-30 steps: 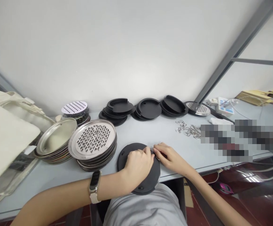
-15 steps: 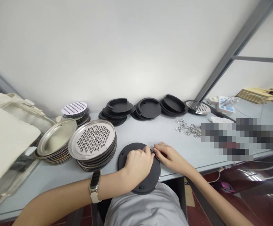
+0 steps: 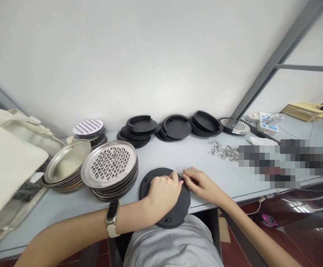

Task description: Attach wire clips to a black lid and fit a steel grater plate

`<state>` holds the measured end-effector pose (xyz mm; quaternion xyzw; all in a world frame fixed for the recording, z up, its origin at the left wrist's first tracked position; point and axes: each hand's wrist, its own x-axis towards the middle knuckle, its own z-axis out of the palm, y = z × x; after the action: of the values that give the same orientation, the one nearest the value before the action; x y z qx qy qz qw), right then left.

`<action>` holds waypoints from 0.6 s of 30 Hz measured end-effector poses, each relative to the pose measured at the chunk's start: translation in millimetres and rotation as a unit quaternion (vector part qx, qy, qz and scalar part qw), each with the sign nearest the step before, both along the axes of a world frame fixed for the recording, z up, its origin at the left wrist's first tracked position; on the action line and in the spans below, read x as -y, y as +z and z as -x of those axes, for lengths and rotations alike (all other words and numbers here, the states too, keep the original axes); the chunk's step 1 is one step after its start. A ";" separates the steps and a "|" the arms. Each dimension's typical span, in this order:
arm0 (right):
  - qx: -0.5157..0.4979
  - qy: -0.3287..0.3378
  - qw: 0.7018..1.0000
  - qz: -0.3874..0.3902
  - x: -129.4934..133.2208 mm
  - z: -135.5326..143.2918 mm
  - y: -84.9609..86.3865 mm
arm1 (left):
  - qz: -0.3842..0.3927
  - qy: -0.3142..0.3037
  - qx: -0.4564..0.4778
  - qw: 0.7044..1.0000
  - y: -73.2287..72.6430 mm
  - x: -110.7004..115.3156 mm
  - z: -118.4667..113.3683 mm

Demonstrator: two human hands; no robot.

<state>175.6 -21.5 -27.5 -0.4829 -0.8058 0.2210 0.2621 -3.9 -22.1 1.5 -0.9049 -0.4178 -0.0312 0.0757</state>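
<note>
A round black disc (image 3: 175, 211) lies at the table's front edge, against the grey shirt. My left hand (image 3: 164, 191) rests over it with curled fingers, pinching at the disc's upper right rim. My right hand (image 3: 201, 183) is closed at the same spot, its fingertips on a small metal ring (image 3: 180, 174). The fingertips of both hands almost meet there. Which part of the ring or disc each one grips is too small to tell. Several loose metal rings (image 3: 229, 153) lie in a pile to the right.
Stacked metal grater discs (image 3: 109, 165) and shallow metal plates (image 3: 68, 161) stand at the left, beside a pale bag (image 3: 11, 155). Black round pieces (image 3: 177, 127) line the wall. A perforated disc (image 3: 235, 126) and pixelated items (image 3: 269, 165) are at the right.
Both hands stay at the disc's rim, with barely any shift of the fingers. The small ring between them shows slightly more upright. The view has moved very slightly.
</note>
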 end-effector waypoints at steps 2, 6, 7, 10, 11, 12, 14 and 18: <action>0.001 0.001 1.000 -0.002 -0.2 0.5 0.0 | 0.001 0.003 0.000 1.000 0.0 -0.3 -0.1; 0.007 0.003 1.000 -0.003 -0.6 0.9 0.3 | -0.008 0.000 0.001 1.000 -0.2 -0.5 -0.7; 0.008 0.004 1.000 -0.004 -0.5 0.9 0.5 | -0.009 -0.001 0.001 1.000 -0.3 -0.4 -0.8; 0.010 0.006 1.000 -0.008 -0.3 0.8 1.0 | -0.011 0.002 0.000 1.000 -0.5 0.1 -1.1; 0.011 0.005 1.000 -0.009 -0.2 0.7 0.9 | -0.010 0.003 -0.002 1.000 -0.6 0.3 -1.1; 0.012 0.003 1.000 -0.009 -0.2 0.6 0.8 | -0.010 0.004 -0.004 1.000 -0.7 0.4 -1.1; 0.013 0.001 1.000 -0.009 -0.3 0.4 0.4 | -0.008 0.004 -0.006 1.000 -0.6 0.4 -1.0; 0.011 -0.002 1.000 -0.006 -0.5 0.5 0.1 | -0.003 -0.002 -0.005 1.000 0.2 -0.1 -0.2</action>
<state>175.1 -21.0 -27.4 -0.4855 -0.8088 0.2102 0.2569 -3.7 -21.9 1.7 -0.9057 -0.4154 -0.0277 0.0802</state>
